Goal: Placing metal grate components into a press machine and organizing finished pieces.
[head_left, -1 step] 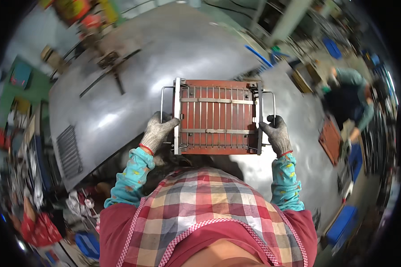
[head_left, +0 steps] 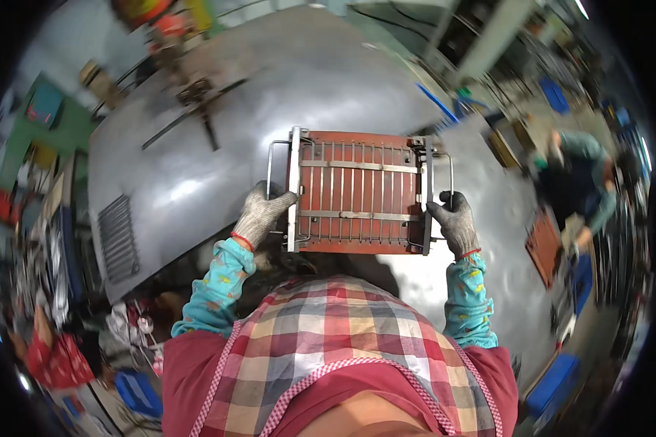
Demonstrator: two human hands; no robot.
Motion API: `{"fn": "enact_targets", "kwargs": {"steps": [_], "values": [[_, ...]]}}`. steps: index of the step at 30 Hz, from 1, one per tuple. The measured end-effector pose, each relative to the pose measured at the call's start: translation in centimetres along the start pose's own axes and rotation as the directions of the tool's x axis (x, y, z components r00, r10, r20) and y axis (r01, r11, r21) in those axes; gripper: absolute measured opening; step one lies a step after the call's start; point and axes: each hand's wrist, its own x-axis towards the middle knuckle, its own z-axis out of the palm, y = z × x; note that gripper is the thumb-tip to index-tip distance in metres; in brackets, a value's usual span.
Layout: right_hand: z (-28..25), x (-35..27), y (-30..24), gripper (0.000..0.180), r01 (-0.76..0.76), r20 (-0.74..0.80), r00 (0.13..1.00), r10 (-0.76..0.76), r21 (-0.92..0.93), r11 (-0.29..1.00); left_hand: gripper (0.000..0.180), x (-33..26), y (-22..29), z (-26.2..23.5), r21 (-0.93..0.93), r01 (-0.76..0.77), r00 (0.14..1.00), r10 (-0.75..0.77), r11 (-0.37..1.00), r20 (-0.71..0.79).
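Observation:
Between my hands is a rectangular metal jig with a red-brown base plate [head_left: 358,231]. A row of thin metal rods [head_left: 333,191] lies across it, under two flat cross strips [head_left: 372,166]. Upright rails bound its left and right sides, each with a bent wire handle. In a grey knit glove, my left hand [head_left: 259,215] is closed on the left handle [head_left: 270,162], its thumb against the left rail [head_left: 294,182]. My right hand [head_left: 456,224], gloved alike, grips the right handle [head_left: 451,169], with the thumb toward the right rail [head_left: 427,193]. The finger undersides are hidden.
A large grey metal tabletop [head_left: 321,80] spreads around the jig. On it lie a dark slotted grille [head_left: 119,237] and a cross-shaped metal piece [head_left: 200,109]. At right, another person [head_left: 572,175] works beside a red-brown panel [head_left: 544,249]. A blue bin [head_left: 552,384] stands lower right.
The tabletop and surroundings have shifted rightward in the view, while the jig and my hands keep nearly the same place. Both hands keep their hold on the handles.

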Motion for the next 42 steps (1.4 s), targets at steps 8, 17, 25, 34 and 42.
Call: {"fn": "enact_targets", "kwargs": {"steps": [8,17,25,34,42], "values": [[17.2,8.9,-12.7,0.056,0.128,0.361,0.929,-0.078,-0.116,0.985,0.046,4.6,-7.4,-13.7,-0.282,0.109,0.947,-0.185,0.953,-0.261],[32.0,21.0,-20.9,0.064,0.318,0.451,0.869,-0.204,-0.193,0.928,0.039,14.5,-7.9,-23.2,-0.384,0.052,0.893,-0.215,0.922,-0.396],[34.6,25.1,-22.9,0.062,0.264,0.487,0.867,-0.105,-0.27,0.926,0.052,18.6,-8.2,-25.0,-0.255,0.109,0.898,-0.205,0.961,-0.389],[33.2,26.3,-23.1,0.059,0.203,0.467,0.881,-0.074,-0.232,0.951,0.048,19.2,-6.4,-22.9,-0.322,0.153,0.907,-0.262,0.934,-0.328],[33.3,26.6,-23.1,0.064,0.216,0.469,0.881,-0.071,-0.262,0.941,0.049,19.1,-6.2,-22.8,-0.308,0.155,0.904,-0.261,0.939,-0.338]]}}
